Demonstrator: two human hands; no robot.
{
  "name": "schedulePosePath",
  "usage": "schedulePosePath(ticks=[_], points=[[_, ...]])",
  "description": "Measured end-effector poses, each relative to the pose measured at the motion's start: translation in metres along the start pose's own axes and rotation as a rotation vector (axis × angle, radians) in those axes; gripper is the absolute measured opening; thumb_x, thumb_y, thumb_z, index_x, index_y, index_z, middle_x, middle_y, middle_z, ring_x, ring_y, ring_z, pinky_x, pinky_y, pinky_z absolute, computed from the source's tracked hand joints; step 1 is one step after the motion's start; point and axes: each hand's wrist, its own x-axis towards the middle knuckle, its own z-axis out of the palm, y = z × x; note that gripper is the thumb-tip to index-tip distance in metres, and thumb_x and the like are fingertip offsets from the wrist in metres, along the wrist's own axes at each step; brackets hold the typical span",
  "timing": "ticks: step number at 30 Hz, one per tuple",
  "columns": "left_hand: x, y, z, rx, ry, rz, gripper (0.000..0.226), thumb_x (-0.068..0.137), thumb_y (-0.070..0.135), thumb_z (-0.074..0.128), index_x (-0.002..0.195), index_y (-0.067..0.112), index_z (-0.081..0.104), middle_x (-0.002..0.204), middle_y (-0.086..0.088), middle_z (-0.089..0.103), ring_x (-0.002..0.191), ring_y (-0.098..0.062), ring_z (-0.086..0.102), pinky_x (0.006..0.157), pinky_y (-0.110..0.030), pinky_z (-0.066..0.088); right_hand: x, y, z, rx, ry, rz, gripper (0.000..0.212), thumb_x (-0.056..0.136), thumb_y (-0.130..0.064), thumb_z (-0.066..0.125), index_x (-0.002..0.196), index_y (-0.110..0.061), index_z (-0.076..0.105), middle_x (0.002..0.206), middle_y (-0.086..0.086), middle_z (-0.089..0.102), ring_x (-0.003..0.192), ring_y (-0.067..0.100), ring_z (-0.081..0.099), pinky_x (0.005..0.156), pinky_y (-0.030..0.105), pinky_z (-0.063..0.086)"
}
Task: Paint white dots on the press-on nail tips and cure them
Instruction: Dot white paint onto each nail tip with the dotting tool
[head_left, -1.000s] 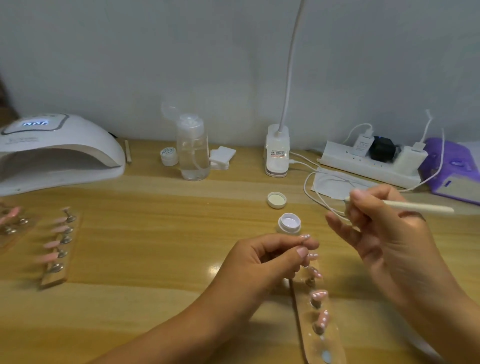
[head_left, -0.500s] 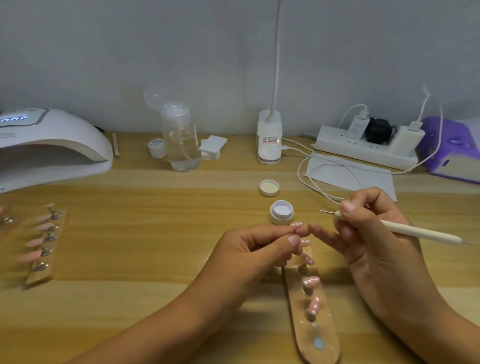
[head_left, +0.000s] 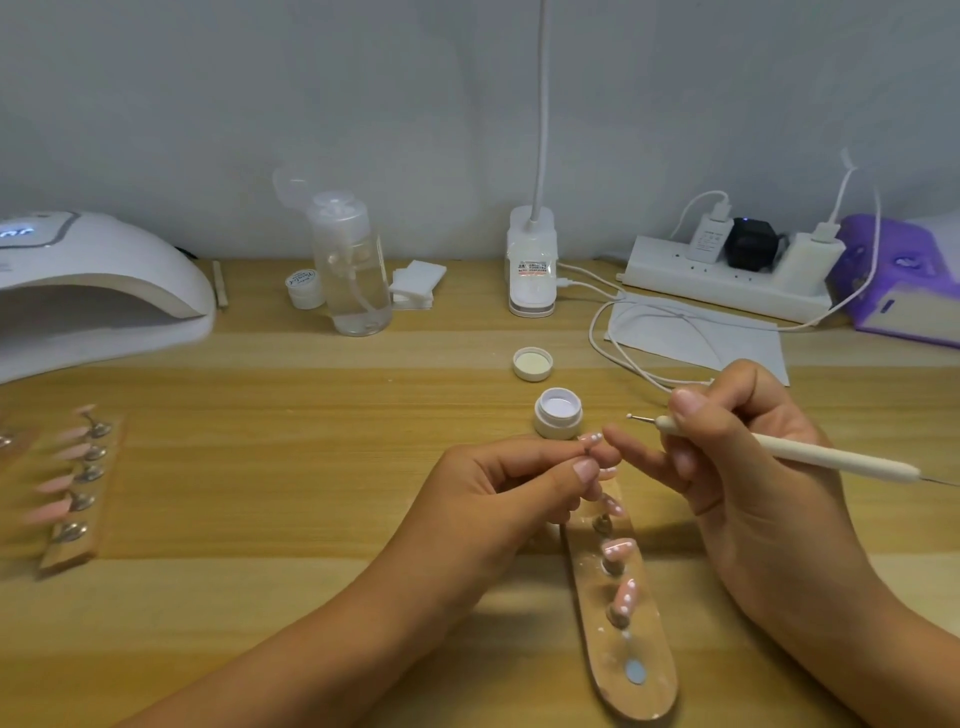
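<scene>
Pale pink press-on nail tip (head_left: 591, 439), already bearing small white dots, is being held up over the middle of the wooden bench (head_left: 260, 597), just nearer the viewer than the open round white gel pot (head_left: 558, 413). The left hand (head_left: 519, 483) is pinching the tip's mount between thumb and forefinger; the mount itself is hidden. The right hand (head_left: 743, 467) is gripping the slim white dotting tool (head_left: 779, 453) like a pen. The tool's white-loaded ball end (head_left: 629, 416) is hanging just right of the pot and apart from the nail, while one straight finger is reaching to just beside the held tip. The two hands are thus lying close together.

Below them a narrow wooden holder strip (head_left: 605, 670) is running toward the near edge, carrying further dotted pink tips (head_left: 618, 548). The pot's white screw lid (head_left: 532, 364) is lying upturned behind the pot. A second wooden strip (head_left: 78, 493) of plain pink tips is sitting by the left edge, and the white domed curing lamp (head_left: 104, 280) is standing at the far left corner.

Judged risks: the dots are probably uncured, so the reaching finger is risking a smear. An unsteady hand is risking a dot out of line, and a stray wrist is risking tipping the open pot.
</scene>
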Motion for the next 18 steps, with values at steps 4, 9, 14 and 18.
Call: schedulePosePath(ticks=[4, 9, 14, 18], points=[[0.0004, -0.0009, -0.0003, 0.012, -0.004, 0.000, 0.017, 0.082, 0.023, 0.066, 0.092, 0.026, 0.079, 0.090, 0.007, 0.075, 0.076, 0.004, 0.060, 0.066, -0.010, 0.046, -0.0028, 0.0004, 0.0004, -0.065, -0.013, -0.004, 0.024, 0.073, -0.025, 0.072, 0.058, -0.022, 0.053, 0.050, -0.001, 0.046, 0.047, 0.006, 0.052, 0.083, 0.055, 0.056], [0.0002, -0.0019, -0.0003, 0.016, -0.006, 0.006, 0.015, 0.082, 0.022, 0.068, 0.094, 0.022, 0.078, 0.095, 0.003, 0.075, 0.079, 0.002, 0.062, 0.068, -0.011, 0.047, -0.0037, 0.0001, -0.0008, -0.075, -0.036, 0.002, 0.024, 0.073, -0.027, 0.070, 0.058, -0.023, 0.052, 0.048, -0.003, 0.051, 0.047, 0.005, 0.057, 0.085, 0.058, 0.050], [-0.0001, -0.0019, 0.0009, -0.003, -0.006, 0.025, 0.020, 0.079, 0.022, 0.068, 0.095, 0.016, 0.078, 0.092, 0.002, 0.076, 0.078, 0.003, 0.064, 0.067, -0.010, 0.047, -0.0024, 0.0021, -0.0047, -0.061, -0.077, 0.001, 0.027, 0.071, -0.033, 0.075, 0.060, -0.023, 0.053, 0.050, -0.002, 0.053, 0.049, 0.006, 0.058, 0.077, 0.043, 0.057], [0.0005, -0.0018, 0.0015, -0.038, -0.008, 0.019, 0.020, 0.079, 0.018, 0.068, 0.095, 0.011, 0.077, 0.097, 0.000, 0.076, 0.082, 0.000, 0.068, 0.068, -0.009, 0.048, -0.0029, 0.0022, -0.0056, -0.088, -0.112, 0.000, 0.035, 0.068, -0.043, 0.081, 0.062, -0.023, 0.053, 0.051, -0.004, 0.053, 0.050, 0.007, 0.053, 0.078, 0.048, 0.049]])
